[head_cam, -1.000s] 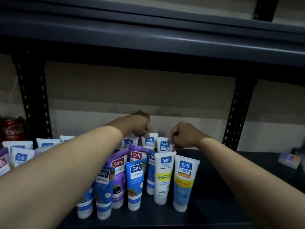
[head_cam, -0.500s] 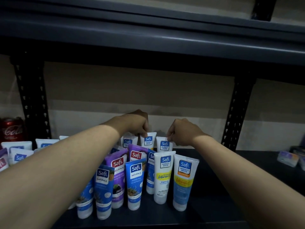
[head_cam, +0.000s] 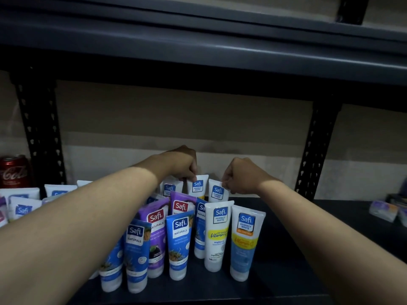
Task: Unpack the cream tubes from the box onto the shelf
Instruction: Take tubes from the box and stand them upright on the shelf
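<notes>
We're in dim light, brightest at six o'clock; deep shadow under the upper shelf [head_cam: 198, 47] at twelve, uprights [head_cam: 317, 150] bowing at three and nine, cream tubes [head_cam: 218, 234] sharp at centre.

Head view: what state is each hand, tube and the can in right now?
Left hand: pinching the top of a back-row white tube.
Right hand: pinching the top of the tilted white tube beside it.
Front-row tubes: standing on their caps, some leaning.
Cola can: upright, at the far left.
</notes>
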Available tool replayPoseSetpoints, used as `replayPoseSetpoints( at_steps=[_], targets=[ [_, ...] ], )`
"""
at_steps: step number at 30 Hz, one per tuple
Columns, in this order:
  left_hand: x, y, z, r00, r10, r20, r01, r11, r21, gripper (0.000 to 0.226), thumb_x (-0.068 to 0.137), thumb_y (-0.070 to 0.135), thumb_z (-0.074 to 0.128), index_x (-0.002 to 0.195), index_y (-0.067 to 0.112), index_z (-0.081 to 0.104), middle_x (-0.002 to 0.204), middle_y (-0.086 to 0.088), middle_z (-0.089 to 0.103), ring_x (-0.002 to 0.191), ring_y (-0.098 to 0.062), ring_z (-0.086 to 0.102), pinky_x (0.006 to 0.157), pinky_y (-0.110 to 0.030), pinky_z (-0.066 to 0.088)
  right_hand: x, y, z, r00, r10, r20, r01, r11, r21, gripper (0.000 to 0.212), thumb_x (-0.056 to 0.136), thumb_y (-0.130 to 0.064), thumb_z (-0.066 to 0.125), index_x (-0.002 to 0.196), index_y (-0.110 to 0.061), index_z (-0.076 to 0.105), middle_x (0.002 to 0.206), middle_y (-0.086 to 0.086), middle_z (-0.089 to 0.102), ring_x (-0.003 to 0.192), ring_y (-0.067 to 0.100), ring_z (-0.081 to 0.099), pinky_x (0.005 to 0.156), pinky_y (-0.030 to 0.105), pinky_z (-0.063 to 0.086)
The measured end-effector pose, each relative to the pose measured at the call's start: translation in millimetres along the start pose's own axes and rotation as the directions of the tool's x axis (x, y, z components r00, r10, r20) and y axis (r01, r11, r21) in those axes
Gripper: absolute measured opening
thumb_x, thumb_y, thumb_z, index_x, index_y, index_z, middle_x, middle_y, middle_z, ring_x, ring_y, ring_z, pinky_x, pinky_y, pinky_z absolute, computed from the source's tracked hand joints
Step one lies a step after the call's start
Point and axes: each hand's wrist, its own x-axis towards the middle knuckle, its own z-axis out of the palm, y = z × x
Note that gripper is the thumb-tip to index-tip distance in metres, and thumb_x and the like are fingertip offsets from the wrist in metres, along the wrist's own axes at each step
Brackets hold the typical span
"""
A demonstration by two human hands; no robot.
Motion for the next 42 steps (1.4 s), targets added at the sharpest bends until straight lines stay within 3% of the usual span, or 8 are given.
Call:
replayPoseSetpoints(
  at_steps=[5, 9, 16, 25, 32, 35, 39, 42],
  targets=[
    [-0.3, -1.2, -0.8, 0.999, -0.019, 0.026, 0.020, 1.000, -0.013, 0.017, 0.092, 0.027, 0.062, 0.103, 0.018, 0.072, 0.093, 0.001, 0.071, 0.085, -0.012, 0.067, 0.080, -0.026, 0.054, 1.7, -0.2, 4.3, 1.000, 0.000, -0.016, 0.000, 1.000, 0.000, 0.011, 0.081, -0.013, 0.069, 0.089, -0.005, 0.073, 0.088, 0.007, 0.071, 0.076, 0.019, 0.068, 0.078, 0.039, 0.058],
    [0.1, -3.1, -3.8, 0.999, -0.020, 0.046, 0.021, 0.999, -0.035, 0.020, 0.092, 0.023, 0.062, 0.105, 0.012, 0.073, 0.091, -0.001, 0.073, 0.079, -0.010, 0.068, 0.068, -0.017, 0.053, 1.6, 1.1, 5.1, 1.000, 0.002, -0.021, -0.002, 1.000, -0.005, 0.012, 0.081, -0.015, 0.070, 0.089, -0.006, 0.073, 0.089, 0.006, 0.072, 0.077, 0.018, 0.068, 0.078, 0.038, 0.058],
    [0.4, -7.2, 2.6, 0.999, -0.039, 0.016, 0.040, 0.999, -0.026, 0.021, 0.093, 0.027, 0.060, 0.106, 0.015, 0.071, 0.091, 0.001, 0.071, 0.074, -0.006, 0.062, 0.062, -0.016, 0.042, -3.0, -2.0, 4.9, 1.000, -0.008, -0.022, 0.008, 1.000, -0.003, 0.014, 0.084, -0.014, 0.069, 0.094, -0.007, 0.076, 0.090, 0.004, 0.074, 0.076, 0.015, 0.068, 0.079, 0.032, 0.058],
    [-5.8, -4.9, -0.9, 1.000, 0.024, -0.018, -0.023, 0.997, 0.073, 0.018, 0.093, 0.027, 0.061, 0.101, 0.017, 0.074, 0.082, 0.008, 0.067, 0.073, -0.007, 0.061, 0.071, -0.021, 0.046, -10.3, -3.7, 3.4, 1.000, -0.025, -0.001, 0.025, 1.000, -0.001, 0.017, 0.089, -0.017, 0.066, 0.100, -0.009, 0.075, 0.093, 0.004, 0.074, 0.070, 0.011, 0.062, 0.075, 0.025, 0.052],
    [-17.1, -0.5, -4.7, 1.000, 0.021, 0.001, -0.021, 0.996, 0.083, 0.026, 0.095, 0.031, 0.057, 0.118, 0.024, 0.066, 0.102, 0.010, 0.065, 0.087, -0.006, 0.056, 0.083, -0.026, 0.043, -11.9, -7.0, 4.3, 1.000, 0.010, 0.025, -0.009, 1.000, -0.027, 0.017, 0.090, -0.021, 0.065, 0.099, -0.011, 0.075, 0.093, 0.003, 0.073, 0.074, 0.013, 0.064, 0.077, 0.029, 0.053],
    [-23.1, 2.4, -8.0, 0.998, 0.017, -0.064, -0.014, 0.999, 0.044, 0.025, 0.096, 0.035, 0.052, 0.116, 0.027, 0.065, 0.108, 0.008, 0.068, 0.091, -0.005, 0.060, 0.081, -0.027, 0.044, -15.5, -9.9, 0.6, 0.999, 0.030, 0.041, -0.029, 0.999, -0.025, 0.019, 0.093, -0.023, 0.059, 0.081, -0.018, 0.072, 0.083, 0.000, 0.070, 0.079, 0.015, 0.065, 0.079, 0.031, 0.052],
    [-39.4, 19.8, -16.3, 0.981, 0.089, -0.172, -0.091, 0.996, -0.002, 0.030, 0.097, 0.036, 0.051, 0.118, 0.023, 0.067, 0.118, 0.006, 0.067, 0.105, -0.010, 0.061, 0.093, -0.029, 0.046, -25.0, -15.9, -14.8, 0.997, 0.081, 0.019, -0.080, 0.995, -0.054, 0.038, 0.096, -0.033, 0.053, 0.131, -0.019, 0.057, 0.133, 0.002, 0.058, 0.118, 0.021, 0.056, 0.100, 0.035, 0.043],
    [-58.1, 39.9, -19.8, 0.959, 0.133, -0.251, -0.130, 0.991, 0.026, 0.032, 0.097, 0.039, 0.050, 0.121, 0.026, 0.065, 0.127, 0.008, 0.062, 0.121, -0.013, 0.048, 0.098, -0.032, 0.036, -37.5, -20.1, -30.1, 0.995, 0.101, -0.017, -0.102, 0.994, -0.039, 0.043, 0.096, -0.035, 0.053, 0.138, -0.027, 0.049, 0.136, -0.002, 0.056, 0.118, 0.019, 0.056, 0.098, 0.034, 0.043]
  ],
)
